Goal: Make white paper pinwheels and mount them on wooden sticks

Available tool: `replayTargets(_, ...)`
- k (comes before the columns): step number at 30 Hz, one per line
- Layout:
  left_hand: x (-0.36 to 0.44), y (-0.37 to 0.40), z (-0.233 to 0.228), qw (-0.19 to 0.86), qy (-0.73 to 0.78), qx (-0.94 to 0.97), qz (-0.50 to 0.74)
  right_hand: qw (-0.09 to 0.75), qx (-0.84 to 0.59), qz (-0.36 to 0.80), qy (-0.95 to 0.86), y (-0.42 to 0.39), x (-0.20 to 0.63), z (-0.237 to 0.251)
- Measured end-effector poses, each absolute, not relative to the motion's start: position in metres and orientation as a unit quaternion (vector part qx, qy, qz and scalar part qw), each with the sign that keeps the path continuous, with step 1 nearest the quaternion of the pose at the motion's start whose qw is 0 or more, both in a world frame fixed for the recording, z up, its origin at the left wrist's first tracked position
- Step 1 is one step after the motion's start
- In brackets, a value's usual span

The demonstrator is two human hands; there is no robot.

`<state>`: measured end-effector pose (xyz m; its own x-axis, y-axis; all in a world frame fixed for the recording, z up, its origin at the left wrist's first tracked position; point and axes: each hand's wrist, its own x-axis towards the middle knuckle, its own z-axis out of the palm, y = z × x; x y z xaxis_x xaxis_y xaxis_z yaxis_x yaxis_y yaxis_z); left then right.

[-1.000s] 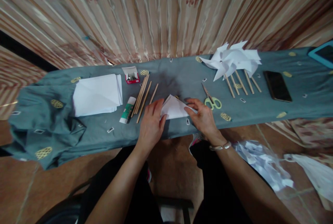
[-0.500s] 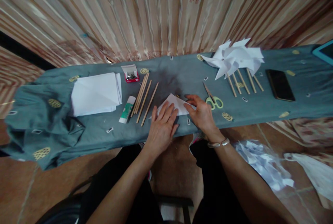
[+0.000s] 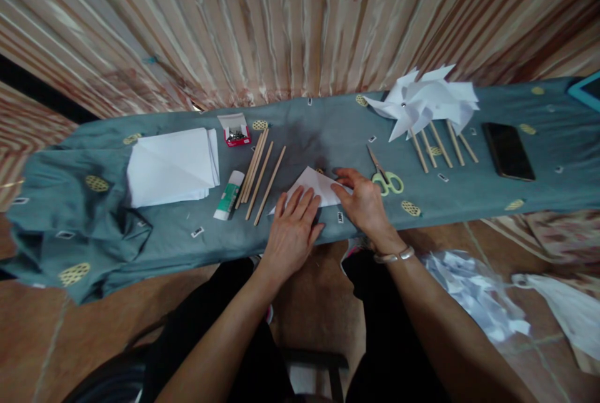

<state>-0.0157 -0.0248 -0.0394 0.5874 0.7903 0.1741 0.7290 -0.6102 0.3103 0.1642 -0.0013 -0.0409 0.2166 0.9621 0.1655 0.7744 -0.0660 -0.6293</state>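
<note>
A folded white paper triangle (image 3: pixel 315 185) lies on the grey-blue cloth-covered table (image 3: pixel 323 134) near its front edge. My left hand (image 3: pixel 291 232) lies flat with fingers spread, pressing down on the paper's near left part. My right hand (image 3: pixel 363 202) presses its fingertips on the paper's right corner. Most of the paper's lower half is hidden under both hands.
Green-handled scissors (image 3: pixel 385 179) lie just right of my right hand. Wooden sticks (image 3: pixel 260 172), a glue stick (image 3: pixel 229 195), a red pin box (image 3: pixel 235 130) and a paper stack (image 3: pixel 172 164) sit left. White pinwheels (image 3: pixel 424 106) and a phone (image 3: pixel 508 150) sit right. Paper scraps (image 3: pixel 473 293) litter the floor.
My left hand slid right from the paper's left edge onto the paper and flattened on it. My right hand stayed on the right corner.
</note>
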Motion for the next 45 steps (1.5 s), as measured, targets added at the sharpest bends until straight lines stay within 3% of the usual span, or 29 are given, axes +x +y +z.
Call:
replayTargets(17, -0.016, -0.025, -0.046, 0.119, 0.432, 0.885, 0.127, 0.284, -0.710, 0.097, -0.636, -0.001, 0.163, -0.047)
replayTargets(26, -0.015, -0.026, -0.046, 0.099, 0.426, 0.892, 0.112, 0.233, -0.676, -0.011, -0.699, -0.023, 0.146, -0.048)
replayTargets(32, -0.015, -0.026, -0.048, 0.086, 0.420, 0.896, 0.118, 0.238, -0.701, 0.025, -0.671, -0.033, 0.138, -0.057)
replayTargets(45, -0.060, -0.045, -0.048, 0.085, 0.433, 0.889, 0.121, 0.228, -0.746, -0.023, -0.625, -0.047, 0.191, -0.063)
